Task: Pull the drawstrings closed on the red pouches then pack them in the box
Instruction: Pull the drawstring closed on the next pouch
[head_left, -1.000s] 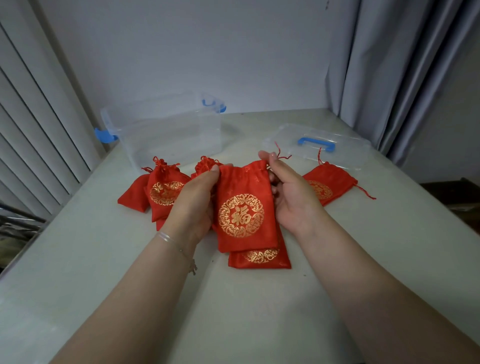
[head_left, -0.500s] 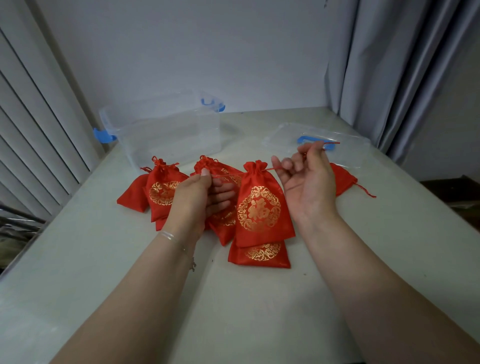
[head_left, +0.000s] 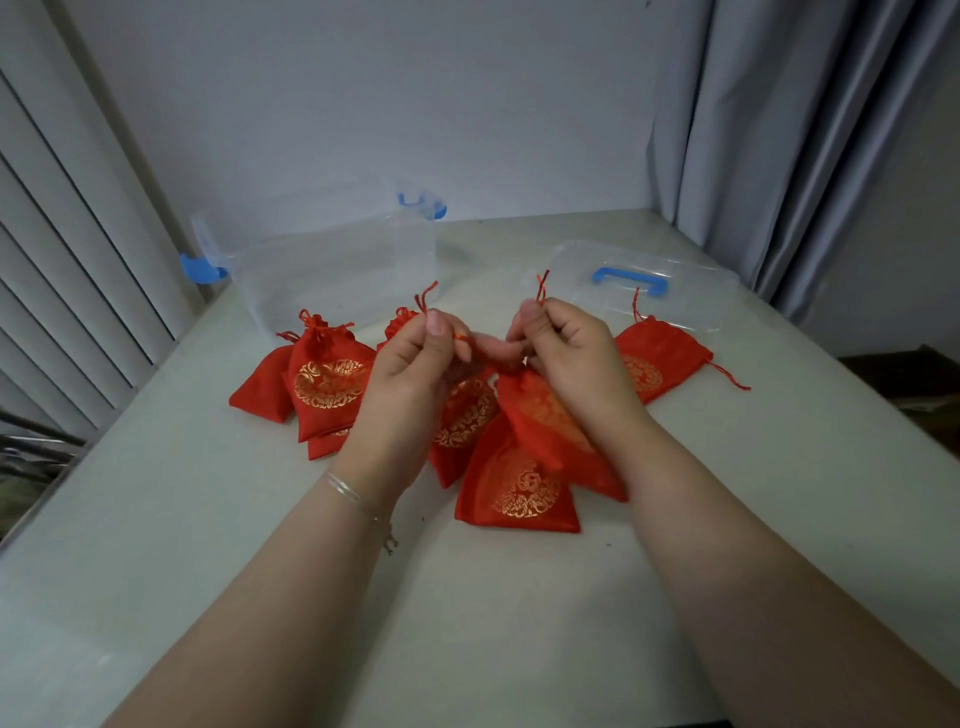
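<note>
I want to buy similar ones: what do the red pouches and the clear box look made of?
The red pouches look like satin-type woven fabric: a soft sheen, gathered folds, gold printed medallions, thin red cord ties. The clear box looks like rigid see-through plastic, glossy, with blue clips; the exact plastic cannot be told.

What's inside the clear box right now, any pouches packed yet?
Through the clear box walls no red pouch shows inside; it looks empty. Its bottom front edge is hidden behind the closed pouch.

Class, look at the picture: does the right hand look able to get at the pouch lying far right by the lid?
Probably yes, once freed: the right hand now pinches a drawstring, but the far-right pouch lies uncovered just beside it on the table.
</note>
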